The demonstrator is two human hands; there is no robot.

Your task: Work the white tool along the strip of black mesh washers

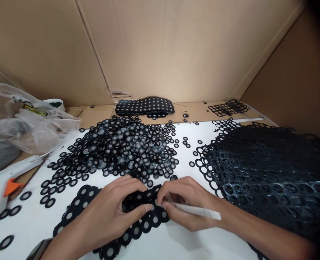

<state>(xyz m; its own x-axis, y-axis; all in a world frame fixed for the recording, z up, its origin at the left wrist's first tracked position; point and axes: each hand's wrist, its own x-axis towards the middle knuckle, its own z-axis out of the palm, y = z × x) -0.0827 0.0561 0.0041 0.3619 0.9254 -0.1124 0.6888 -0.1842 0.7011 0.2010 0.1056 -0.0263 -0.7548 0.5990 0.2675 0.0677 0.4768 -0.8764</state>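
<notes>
A black rubber sheet studded with round mesh discs (146, 222) lies on the white table (192, 242) at the front. My left hand (113, 209) presses on this sheet, fingers curled over its top edge. My right hand (184, 206) pinches the sheet's edge beside the left fingertips and holds a thin white stick tool (198, 211) that points left. Just beyond my hands spreads a big pile of loose black rings with mesh centres (122, 148).
A heap of emptied black sheets full of round holes (271, 169) fills the right side. A stack of uncut dotted sheets (145, 105) lies at the back. A clear plastic bag (21, 119) and a white-and-orange tool (3, 187) sit left. Cardboard walls (176, 47) enclose the table.
</notes>
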